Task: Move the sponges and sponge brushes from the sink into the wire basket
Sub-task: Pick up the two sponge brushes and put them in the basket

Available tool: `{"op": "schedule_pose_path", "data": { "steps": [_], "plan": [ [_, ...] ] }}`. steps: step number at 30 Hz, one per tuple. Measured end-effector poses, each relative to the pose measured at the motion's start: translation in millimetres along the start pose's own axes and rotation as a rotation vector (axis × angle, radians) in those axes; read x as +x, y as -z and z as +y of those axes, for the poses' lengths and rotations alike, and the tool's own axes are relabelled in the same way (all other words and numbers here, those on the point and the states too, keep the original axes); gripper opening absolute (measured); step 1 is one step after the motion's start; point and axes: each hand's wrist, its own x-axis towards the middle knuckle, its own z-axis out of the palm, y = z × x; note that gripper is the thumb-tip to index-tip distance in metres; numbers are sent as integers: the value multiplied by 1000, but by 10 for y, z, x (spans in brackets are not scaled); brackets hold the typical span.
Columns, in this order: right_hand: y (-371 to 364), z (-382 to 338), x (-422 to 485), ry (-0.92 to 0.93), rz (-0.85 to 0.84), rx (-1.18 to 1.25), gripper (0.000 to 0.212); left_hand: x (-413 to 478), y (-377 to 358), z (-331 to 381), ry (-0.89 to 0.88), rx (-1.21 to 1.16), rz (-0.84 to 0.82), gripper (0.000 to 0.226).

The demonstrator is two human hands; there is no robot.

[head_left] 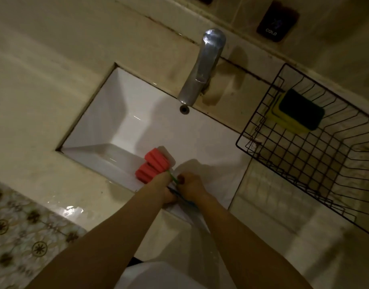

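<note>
Two sponges [296, 111], stacked yellow bodies with dark scouring faces up, already lie in the wire basket [252, 130] on the counter, well apart from both hands and off to the right of the fingers. That part of the task reads as done.

Two sponge brushes [153, 164] with red ribbed foam heads remain at the near edge of the sink [125, 113]. The heads sit side by side, touching, just beyond the fingertips and toward the tap [202, 67].

Hand state:
- Left hand [166, 187]: fingers curled and pressed together around the brush handles just behind the foam heads. A green handle [172, 177] emerges between the two hands.
- Right hand [191, 186]: fingers closed on the same handle cluster, thumb on top; a blue handle [182, 198] shows beneath the palm. Which handle each finger pinches cannot be told in the dim light.

Remaining work, as a judgement: lift both brushes clear of the sink and carry them rightward to the basket. No other sponge shows in the visible part of the basin; the near corner under the forearms is hidden. Progress is estimated at roughly half, with the second half in hand.
</note>
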Motion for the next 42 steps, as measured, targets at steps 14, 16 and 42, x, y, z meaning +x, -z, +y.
{"op": "schedule_pose_path", "data": {
  "steps": [14, 16, 42],
  "plan": [
    [707, -195, -811, 166, 329, 303, 15, -800, -215, -315, -556, 39, -87, 14],
    [865, -231, -1038, 222, 417, 304, 17, -1046, -258, -348, -627, 81, -135, 9],
    [2426, 1279, -1211, -207, 746, -273, 50, -1349, -1700, -869, -579, 342, -350, 6]
  ]
}}
